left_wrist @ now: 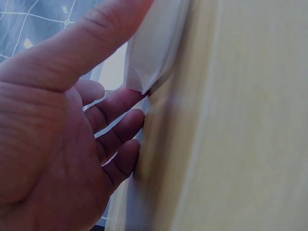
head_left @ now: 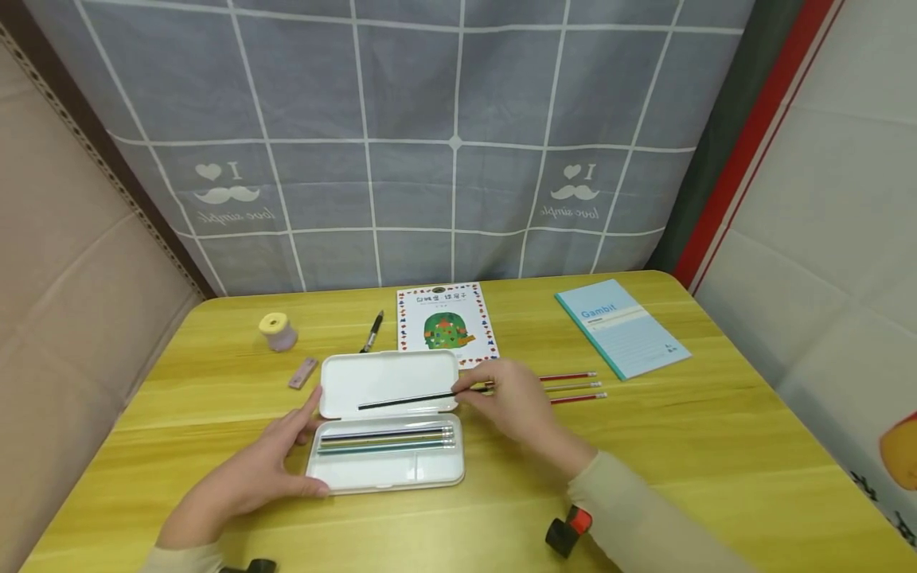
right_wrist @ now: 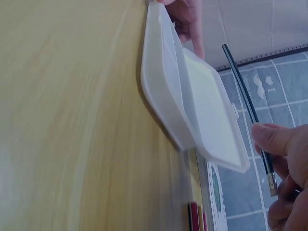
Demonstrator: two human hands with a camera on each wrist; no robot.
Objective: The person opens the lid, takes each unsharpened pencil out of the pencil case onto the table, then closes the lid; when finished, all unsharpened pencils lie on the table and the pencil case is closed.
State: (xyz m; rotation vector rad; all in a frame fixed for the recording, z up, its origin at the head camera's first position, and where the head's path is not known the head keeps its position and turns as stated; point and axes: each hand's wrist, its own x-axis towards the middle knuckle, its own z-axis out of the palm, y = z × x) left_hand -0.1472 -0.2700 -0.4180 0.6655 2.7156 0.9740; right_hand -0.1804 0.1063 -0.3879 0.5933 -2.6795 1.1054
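Note:
A white pencil case (head_left: 368, 475) lies on the table with its lid (head_left: 390, 378) tipped back. Several pencils (head_left: 387, 440) lie side by side in its tray. My right hand (head_left: 512, 402) pinches a dark pencil (head_left: 401, 400) near its eraser end and holds it above the lid; the right wrist view shows the same pencil (right_wrist: 243, 89) with its metal-banded eraser end by the fingers. My left hand (head_left: 254, 469) rests at the case's left side, thumb at the front corner and index finger along the lid's edge. In the left wrist view, fingertips (left_wrist: 130, 98) touch the case's corner.
More pencils (head_left: 573, 386) lie right of the case, partly behind my right hand. Behind stand out a white booklet (head_left: 483, 318), a black pen (head_left: 372, 330), a pink eraser (head_left: 303, 372) and a yellow-lidded container (head_left: 278, 332). A blue notebook (head_left: 623, 328) lies at the back right.

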